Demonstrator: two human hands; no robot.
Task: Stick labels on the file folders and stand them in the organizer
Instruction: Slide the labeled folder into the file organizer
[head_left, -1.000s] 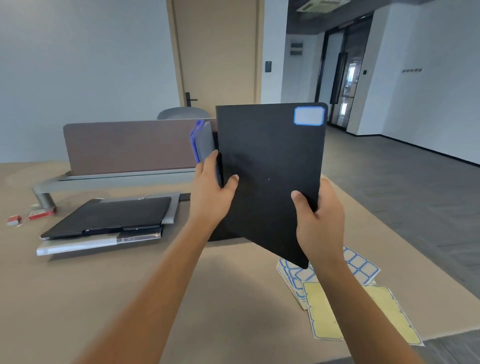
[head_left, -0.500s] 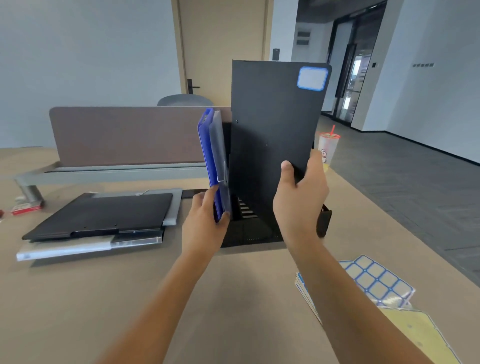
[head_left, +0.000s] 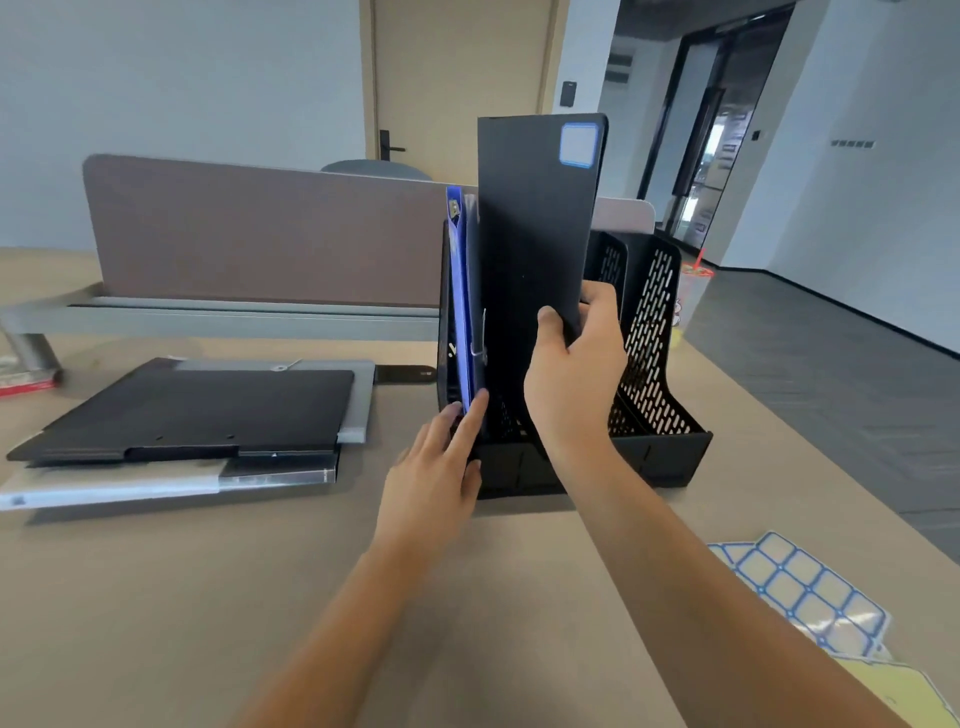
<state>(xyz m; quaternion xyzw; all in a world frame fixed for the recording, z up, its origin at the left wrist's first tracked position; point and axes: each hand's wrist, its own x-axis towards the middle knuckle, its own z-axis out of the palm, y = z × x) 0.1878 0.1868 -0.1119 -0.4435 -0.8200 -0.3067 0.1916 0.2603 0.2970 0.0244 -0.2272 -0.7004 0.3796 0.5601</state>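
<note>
black flat file folder with blue-edged label (head_left: 535, 249): now lower, bottom inside black perforated plastic organizer (head_left: 649, 364) | right hand (head_left: 574, 384): grips its edge lower | left hand (head_left: 436, 473): fingers now straight against blue folder (head_left: 457, 312)

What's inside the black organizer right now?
In the organizer, a blue folder and a grey one stand at left; the black folder, gripped by the right hand, goes beside them. Right compartments look empty; floors are hidden.

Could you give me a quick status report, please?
Right hand grips black folder, upright in organizer. Left hand touches blue folder. Nothing obstructing.
</note>
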